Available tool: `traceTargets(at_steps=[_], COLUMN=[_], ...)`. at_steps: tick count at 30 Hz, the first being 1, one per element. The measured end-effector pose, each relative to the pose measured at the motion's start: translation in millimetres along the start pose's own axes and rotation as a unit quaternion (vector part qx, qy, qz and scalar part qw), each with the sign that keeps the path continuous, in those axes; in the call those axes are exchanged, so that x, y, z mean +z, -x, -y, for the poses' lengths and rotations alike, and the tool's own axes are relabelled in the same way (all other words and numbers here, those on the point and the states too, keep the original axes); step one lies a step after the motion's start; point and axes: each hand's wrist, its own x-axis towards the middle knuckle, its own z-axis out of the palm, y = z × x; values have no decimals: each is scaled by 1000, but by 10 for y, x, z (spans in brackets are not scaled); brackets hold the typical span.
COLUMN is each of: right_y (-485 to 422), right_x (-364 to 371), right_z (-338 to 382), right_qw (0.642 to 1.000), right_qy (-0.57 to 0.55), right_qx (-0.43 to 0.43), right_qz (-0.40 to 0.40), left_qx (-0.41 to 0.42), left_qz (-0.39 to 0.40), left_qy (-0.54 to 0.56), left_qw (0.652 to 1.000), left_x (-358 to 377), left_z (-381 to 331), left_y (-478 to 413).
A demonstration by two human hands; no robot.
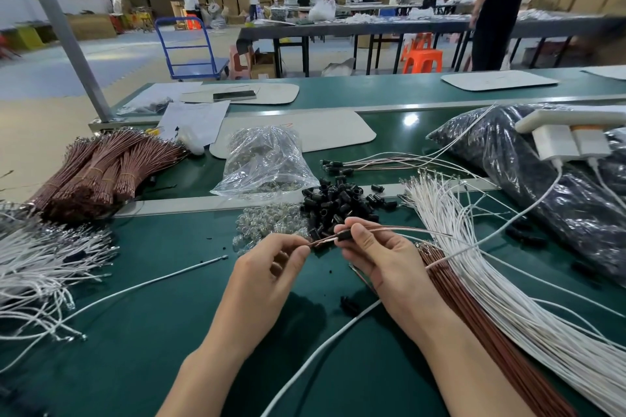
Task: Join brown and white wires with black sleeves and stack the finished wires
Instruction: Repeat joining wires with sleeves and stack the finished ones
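2 hands meet over the green table [152, 315] — my left hand [271, 267] pinches the brown wire [323, 240] by its end, my right hand [379, 257] grips a black sleeve [345, 235] on it, just in front of the loose sleeve pile [338, 203]

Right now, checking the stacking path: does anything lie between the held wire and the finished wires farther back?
Yes: the pile of loose black sleeves lies between the held brown wire and the finished wires behind it. It is low; lifting over probably works.
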Motion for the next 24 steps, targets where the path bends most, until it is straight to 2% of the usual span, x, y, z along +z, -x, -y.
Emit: traceTargets(at_steps=[9, 14, 24], right_y=[16, 5, 21], right_x=[35, 27, 34], right_z=[-19, -19, -20], right_qw=[999, 999, 998], right_qy=[21, 9, 25], right_qx=[20, 25, 37], right_qz=[23, 21, 47], left_qx=[18, 1, 8], left_qz=[-11, -29, -7], left_qy=[-15, -4, -31], left_qw=[1000, 1000, 999], left_x=[30, 13, 18], left_z=[-46, -66, -83], left_y=[-9, -17, 2])
